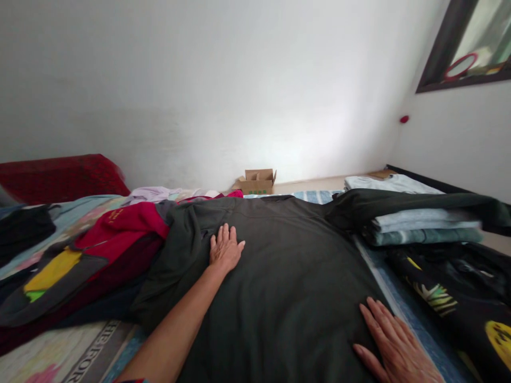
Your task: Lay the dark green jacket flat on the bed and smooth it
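A pale wall (199,80) rises behind a bed (383,274) spread with blue patterned cloth, and a dark window frame (443,48) cuts into the upper right corner. Against the wall's foot sits a small open cardboard box (257,185). A dark grey shirt (279,276) lies spread out in the middle of the bed, its collar toward the wall. The person's left hand (227,249) is open, palm down on the shirt near the left sleeve, fingers slightly parted. The right hand (395,340) is also open and palm down, at the shirt's right edge, nearer the person, gripping nothing. The shirt's other sleeve stretches across a stack of folded clothes (429,219). Nearer than that stack lies a black garment (447,298) with yellow prints; on the left, a red, grey and yellow garment (128,223) lies beside the shirt.
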The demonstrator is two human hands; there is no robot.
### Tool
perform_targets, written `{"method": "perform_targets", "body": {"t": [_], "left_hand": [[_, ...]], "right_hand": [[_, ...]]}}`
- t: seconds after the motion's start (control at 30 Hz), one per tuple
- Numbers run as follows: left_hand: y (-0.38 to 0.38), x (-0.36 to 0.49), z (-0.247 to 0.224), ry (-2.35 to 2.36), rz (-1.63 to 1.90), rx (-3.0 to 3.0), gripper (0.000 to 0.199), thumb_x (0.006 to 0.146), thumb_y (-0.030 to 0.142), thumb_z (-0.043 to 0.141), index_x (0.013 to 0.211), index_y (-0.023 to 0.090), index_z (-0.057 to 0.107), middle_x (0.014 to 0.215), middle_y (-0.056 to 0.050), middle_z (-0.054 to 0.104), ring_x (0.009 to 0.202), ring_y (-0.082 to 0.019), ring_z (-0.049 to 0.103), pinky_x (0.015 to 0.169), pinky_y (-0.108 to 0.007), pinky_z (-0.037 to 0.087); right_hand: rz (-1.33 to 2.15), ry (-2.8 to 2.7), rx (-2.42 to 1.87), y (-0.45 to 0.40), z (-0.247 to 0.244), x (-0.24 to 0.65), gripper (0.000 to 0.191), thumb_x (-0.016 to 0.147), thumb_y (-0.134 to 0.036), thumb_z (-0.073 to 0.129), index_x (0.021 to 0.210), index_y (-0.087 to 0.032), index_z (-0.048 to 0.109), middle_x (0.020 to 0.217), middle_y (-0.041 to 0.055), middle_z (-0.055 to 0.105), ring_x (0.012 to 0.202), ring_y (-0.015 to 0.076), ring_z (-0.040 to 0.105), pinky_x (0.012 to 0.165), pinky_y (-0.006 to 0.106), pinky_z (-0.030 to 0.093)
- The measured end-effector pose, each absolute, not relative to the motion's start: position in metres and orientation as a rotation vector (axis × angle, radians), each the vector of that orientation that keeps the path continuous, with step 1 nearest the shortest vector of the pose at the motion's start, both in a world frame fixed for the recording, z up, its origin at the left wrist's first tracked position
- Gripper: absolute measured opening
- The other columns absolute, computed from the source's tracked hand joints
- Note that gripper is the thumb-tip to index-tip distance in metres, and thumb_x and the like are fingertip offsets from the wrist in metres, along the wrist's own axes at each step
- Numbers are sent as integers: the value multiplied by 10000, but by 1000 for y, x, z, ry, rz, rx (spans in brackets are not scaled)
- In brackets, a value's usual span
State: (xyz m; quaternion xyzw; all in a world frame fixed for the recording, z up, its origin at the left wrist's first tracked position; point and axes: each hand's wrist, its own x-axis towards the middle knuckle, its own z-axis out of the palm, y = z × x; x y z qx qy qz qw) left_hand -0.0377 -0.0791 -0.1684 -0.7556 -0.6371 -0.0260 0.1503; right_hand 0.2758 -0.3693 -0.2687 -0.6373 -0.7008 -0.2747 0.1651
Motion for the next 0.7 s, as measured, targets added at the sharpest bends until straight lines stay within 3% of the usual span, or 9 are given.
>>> {"method": "perform_targets", "body": {"t": [0.2,0.37,0.53,0.7], "left_hand": [[-91,20,-166,-1679,-76,-2557,657,884,512,252,1407,115,259,1503,-107,118,1376,-230,79,1079,-413,159],[-84,35,-179,-1833,139,-2682,730,856,596,190,1422,136,216,1502,-102,94,1377,-251,50,1068,-494,132],[-81,47,-175,-1920,174,-2658,716,854,571,237,1410,121,247,1498,-133,102,1373,-271,71,1061,-504,156],[-69,91,-170,-1894,-38,-2676,665,864,517,268,1381,101,304,1488,-145,162,1366,-275,123,1056,-480,194]], "right_hand": [[-826,-1971,-1776,-367,-267,276,629,809,-609,419,1190,-130,564,1262,172,531,1108,297,532,851,417,446],[-768,-1923,-1771,-364,-276,279,619,791,-612,448,1201,-162,562,1250,148,547,1103,297,533,855,411,443],[-813,-1913,-1769,-361,-286,280,612,772,-629,450,1161,-181,597,1214,133,579,1078,295,551,832,406,454],[-863,-1932,-1784,-359,-294,289,661,749,-677,430,1212,-228,572,1199,104,594,1042,314,577,767,415,485]]}}
